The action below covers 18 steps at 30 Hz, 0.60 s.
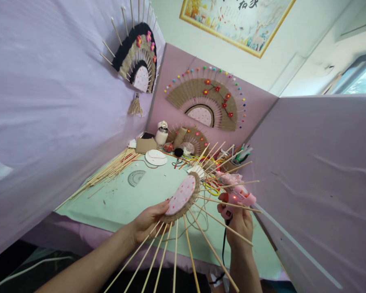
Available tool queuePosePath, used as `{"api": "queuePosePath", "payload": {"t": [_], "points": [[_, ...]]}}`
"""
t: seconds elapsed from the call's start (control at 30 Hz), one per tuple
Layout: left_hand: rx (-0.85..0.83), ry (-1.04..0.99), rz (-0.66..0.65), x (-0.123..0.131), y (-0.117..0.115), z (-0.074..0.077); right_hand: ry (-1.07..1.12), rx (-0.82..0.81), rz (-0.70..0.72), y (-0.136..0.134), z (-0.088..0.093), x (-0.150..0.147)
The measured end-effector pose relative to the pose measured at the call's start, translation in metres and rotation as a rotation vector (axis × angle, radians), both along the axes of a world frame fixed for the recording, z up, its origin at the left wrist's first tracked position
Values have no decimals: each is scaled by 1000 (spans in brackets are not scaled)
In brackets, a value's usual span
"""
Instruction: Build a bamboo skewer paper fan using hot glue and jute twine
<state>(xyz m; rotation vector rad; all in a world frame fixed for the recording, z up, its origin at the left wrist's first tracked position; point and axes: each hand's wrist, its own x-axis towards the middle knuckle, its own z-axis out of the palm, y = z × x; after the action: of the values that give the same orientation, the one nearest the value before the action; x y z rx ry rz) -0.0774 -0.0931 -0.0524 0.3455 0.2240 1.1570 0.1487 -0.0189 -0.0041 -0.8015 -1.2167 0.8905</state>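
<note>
My left hand (151, 221) grips the edge of a half-round fan base (181, 196), covered in pink spotted cloth and rimmed with brown twine. Many thin wooden sticks (176, 256) fan out from its curved rim, toward me and to the right. In my right hand (239, 221) is a pink glue gun (239, 195), its small red light lit and its black cord hanging down. Its nozzle end points left, behind some of the sticks. A loose strand of twine (205, 219) curls on the table under the base.
Loose wooden sticks (110, 173) lie along the table's left side. A protractor (136, 178), a white disc (156, 157), a white bottle (161, 134) and yellow-handled scissors (212, 190) are on the green tabletop (110, 207). Finished fans (215, 87) hang on the partitions.
</note>
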Motion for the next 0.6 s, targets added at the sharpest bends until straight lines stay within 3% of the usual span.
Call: {"api": "queuePosePath", "payload": {"t": [0.6], "points": [[-9,-18,7,1,-2,7,-52,-6,-17,-2,3,-3]]}}
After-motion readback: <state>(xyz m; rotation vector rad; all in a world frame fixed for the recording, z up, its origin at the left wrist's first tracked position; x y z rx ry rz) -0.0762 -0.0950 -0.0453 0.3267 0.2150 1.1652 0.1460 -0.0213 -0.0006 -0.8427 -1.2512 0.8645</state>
